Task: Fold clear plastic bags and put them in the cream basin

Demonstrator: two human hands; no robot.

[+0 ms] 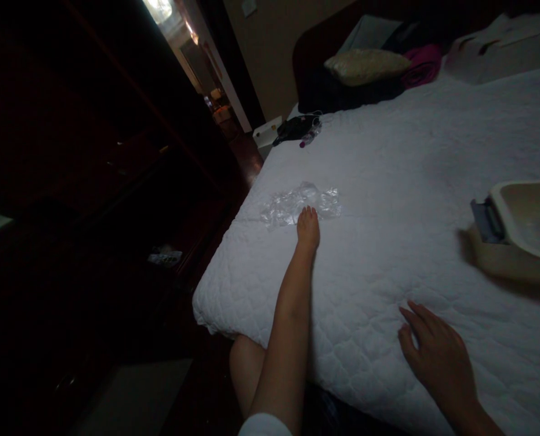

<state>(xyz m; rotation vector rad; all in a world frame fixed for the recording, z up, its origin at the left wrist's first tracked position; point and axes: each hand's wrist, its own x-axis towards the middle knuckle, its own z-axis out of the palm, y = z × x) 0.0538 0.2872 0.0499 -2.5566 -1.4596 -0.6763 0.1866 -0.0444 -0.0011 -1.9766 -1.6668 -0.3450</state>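
Observation:
My left hand (308,228) reaches far out over a white quilted mattress (410,200), its fingertips on the near edge of a crumpled clear plastic sheet (300,203). The fingers look curled down onto the plastic; whether they grip it is hard to tell. My right hand (436,352) lies flat on the mattress near the front edge, fingers spread, holding nothing. A bare knee (246,369) shows below the bed's edge.
A beige box-like appliance (519,233) sits at the right on the mattress. At the head end lie a pale pillow (366,65), dark and pink fabrics (422,65), a small bottle (310,135). Dark furniture and floor fill the left; a lit doorway (197,54) stands beyond.

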